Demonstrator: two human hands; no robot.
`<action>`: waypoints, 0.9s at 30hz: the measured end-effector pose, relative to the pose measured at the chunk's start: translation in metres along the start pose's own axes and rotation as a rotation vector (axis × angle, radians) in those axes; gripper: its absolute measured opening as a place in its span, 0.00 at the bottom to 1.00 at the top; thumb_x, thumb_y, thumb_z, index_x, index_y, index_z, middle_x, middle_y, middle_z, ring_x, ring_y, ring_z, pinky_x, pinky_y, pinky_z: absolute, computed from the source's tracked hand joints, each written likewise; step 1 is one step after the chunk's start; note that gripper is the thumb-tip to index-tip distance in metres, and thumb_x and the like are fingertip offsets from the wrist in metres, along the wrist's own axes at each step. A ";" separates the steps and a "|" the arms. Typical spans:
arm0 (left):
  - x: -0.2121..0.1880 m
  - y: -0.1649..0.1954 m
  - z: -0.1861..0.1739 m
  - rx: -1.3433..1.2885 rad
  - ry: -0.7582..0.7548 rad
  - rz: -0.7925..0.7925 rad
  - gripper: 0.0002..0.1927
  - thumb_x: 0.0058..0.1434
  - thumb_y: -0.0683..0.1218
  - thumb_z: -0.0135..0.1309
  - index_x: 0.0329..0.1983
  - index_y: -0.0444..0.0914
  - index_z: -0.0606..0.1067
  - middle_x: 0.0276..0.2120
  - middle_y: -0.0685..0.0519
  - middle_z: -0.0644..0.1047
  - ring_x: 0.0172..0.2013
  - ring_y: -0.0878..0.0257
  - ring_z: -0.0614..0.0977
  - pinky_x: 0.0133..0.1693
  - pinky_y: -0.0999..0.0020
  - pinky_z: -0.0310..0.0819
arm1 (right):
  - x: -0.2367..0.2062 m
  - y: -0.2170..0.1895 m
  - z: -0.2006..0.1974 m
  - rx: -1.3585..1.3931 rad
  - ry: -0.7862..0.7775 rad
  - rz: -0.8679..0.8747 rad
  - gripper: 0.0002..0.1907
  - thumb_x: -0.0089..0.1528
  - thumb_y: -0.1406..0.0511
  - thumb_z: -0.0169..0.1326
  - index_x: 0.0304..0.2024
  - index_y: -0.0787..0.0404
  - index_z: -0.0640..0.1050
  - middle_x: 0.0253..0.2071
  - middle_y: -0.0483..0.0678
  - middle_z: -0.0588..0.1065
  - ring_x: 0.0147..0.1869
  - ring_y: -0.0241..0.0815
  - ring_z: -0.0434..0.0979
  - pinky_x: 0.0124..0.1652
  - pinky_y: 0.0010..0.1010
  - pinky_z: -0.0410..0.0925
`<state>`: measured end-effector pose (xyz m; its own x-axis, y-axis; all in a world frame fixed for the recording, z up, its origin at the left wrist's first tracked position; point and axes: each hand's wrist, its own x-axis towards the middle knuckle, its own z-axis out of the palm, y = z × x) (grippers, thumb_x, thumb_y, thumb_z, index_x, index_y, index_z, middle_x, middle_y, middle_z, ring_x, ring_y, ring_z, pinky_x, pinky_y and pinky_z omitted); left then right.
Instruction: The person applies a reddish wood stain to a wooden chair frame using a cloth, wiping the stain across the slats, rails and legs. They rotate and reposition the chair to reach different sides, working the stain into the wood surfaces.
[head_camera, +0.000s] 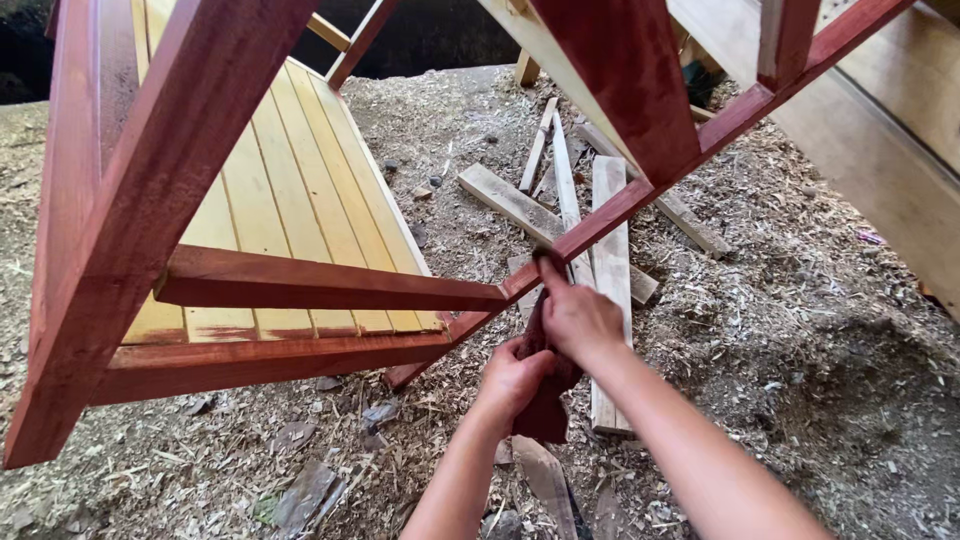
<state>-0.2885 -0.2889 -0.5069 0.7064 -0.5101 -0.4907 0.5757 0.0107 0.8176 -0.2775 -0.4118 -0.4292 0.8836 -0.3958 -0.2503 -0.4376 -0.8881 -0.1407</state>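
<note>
A wooden frame with red-brown stained rails (330, 285) and pale yellow slats (290, 190) fills the left and top of the view. A dark red stained rag (545, 415) hangs between both hands. My right hand (578, 315) presses the rag's upper end against the slanted red rail (610, 215) near where it meets the crossbar. My left hand (512, 380) grips the rag lower down, just beneath the rail.
Sawdust and wood shavings cover the ground (800, 330). Several loose pale planks (570, 200) lie beyond the hands. Scrap wood pieces (310, 490) lie near the bottom. A bare wooden board (900, 150) slants along the right edge.
</note>
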 end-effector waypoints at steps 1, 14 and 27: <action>0.000 -0.003 -0.007 0.048 0.019 0.031 0.18 0.53 0.44 0.57 0.46 0.30 0.79 0.33 0.48 0.84 0.30 0.60 0.85 0.36 0.65 0.81 | 0.001 -0.007 0.005 -0.044 -0.062 0.020 0.30 0.67 0.58 0.42 0.72 0.28 0.60 0.35 0.55 0.78 0.36 0.51 0.81 0.36 0.42 0.75; -0.017 0.003 -0.021 0.159 0.090 0.258 0.22 0.45 0.41 0.56 0.46 0.37 0.80 0.37 0.48 0.84 0.37 0.58 0.85 0.42 0.65 0.80 | 0.010 0.036 0.023 0.445 -0.199 0.047 0.18 0.66 0.60 0.47 0.53 0.37 0.83 0.29 0.49 0.81 0.26 0.36 0.73 0.31 0.33 0.69; -0.034 0.088 0.026 0.098 0.019 0.838 0.12 0.48 0.29 0.54 0.34 0.34 0.77 0.47 0.49 0.69 0.50 0.54 0.76 0.56 0.60 0.72 | -0.033 0.060 -0.035 1.812 -0.566 -0.258 0.40 0.54 0.47 0.59 0.65 0.52 0.67 0.52 0.50 0.79 0.53 0.47 0.81 0.46 0.46 0.77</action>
<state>-0.2729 -0.2933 -0.4101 0.8914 -0.3520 0.2857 -0.1798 0.3040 0.9356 -0.3270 -0.4602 -0.3961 0.9602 0.1298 -0.2472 -0.2783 0.5153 -0.8106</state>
